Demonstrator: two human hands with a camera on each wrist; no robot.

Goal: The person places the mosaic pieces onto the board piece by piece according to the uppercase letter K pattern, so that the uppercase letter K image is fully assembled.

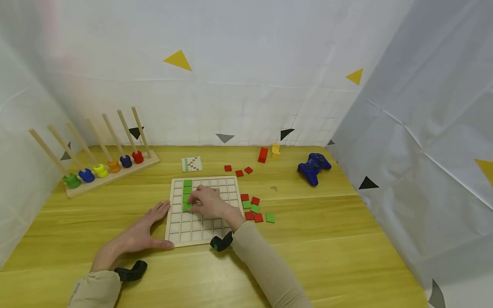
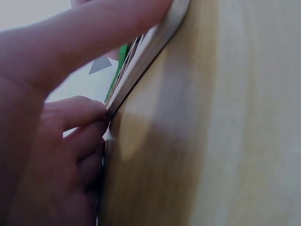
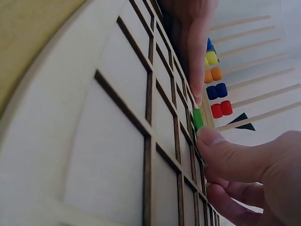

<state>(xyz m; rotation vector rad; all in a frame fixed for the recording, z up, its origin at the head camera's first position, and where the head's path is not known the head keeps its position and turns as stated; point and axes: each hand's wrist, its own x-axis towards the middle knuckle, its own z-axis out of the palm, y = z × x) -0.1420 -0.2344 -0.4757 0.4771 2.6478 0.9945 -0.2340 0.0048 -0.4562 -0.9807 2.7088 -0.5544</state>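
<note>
Thumb and fingers spread, the left hand [image 1: 140,234] rests against the left edge and near corner of the gridded board [image 1: 196,236]. In the green column [image 1: 187,190] on the board's left side, the curled right hand [image 1: 211,202] appears to pinch the lowest green tile [image 1: 185,208], so the step in hand looks like seating it; the next move probably calls for a square release, then a reach to the loose tiles [image 1: 255,208] right of the board.

My left hand [image 1: 144,231] lies with fingers [image 1: 159,210] toward one o'clock, thumb [image 1: 161,244] spread toward three; my right hand [image 1: 209,202], at two o'clock from it, curls inward, forearm [image 1: 265,265] slanting toward five.
</note>
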